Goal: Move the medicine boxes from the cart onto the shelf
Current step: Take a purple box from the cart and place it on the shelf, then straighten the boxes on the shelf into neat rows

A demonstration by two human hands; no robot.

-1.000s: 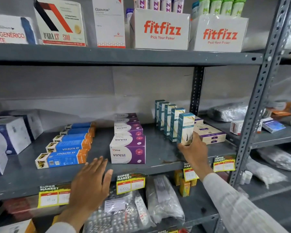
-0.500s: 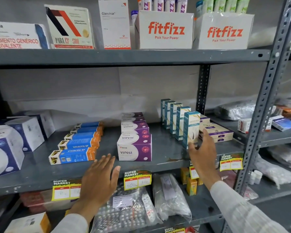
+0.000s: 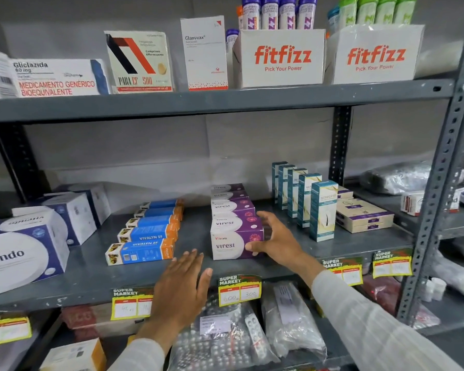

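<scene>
On the grey middle shelf (image 3: 91, 277) stands a row of purple-and-white Virest boxes (image 3: 233, 242), a row of blue-and-orange Vivalyn boxes (image 3: 145, 250) to their left, and upright teal-and-white boxes (image 3: 322, 210) to their right. My right hand (image 3: 276, 242) is spread against the right side of the front Virest box, thumb on its front face. My left hand (image 3: 181, 287) lies flat and open at the shelf's front edge, just left of that box, holding nothing. The cart is out of view.
Large blue-and-white boxes (image 3: 24, 253) fill the shelf's left end and flat beige boxes (image 3: 363, 215) its right. The upper shelf carries Fitfizz cartons (image 3: 281, 57) and other boxes. Bagged blister packs (image 3: 225, 338) lie below. A grey upright (image 3: 439, 199) stands at right.
My right hand has left the front teal box and moved left onto the front Virest box. My left hand has shifted slightly toward that box. The view has moved closer.
</scene>
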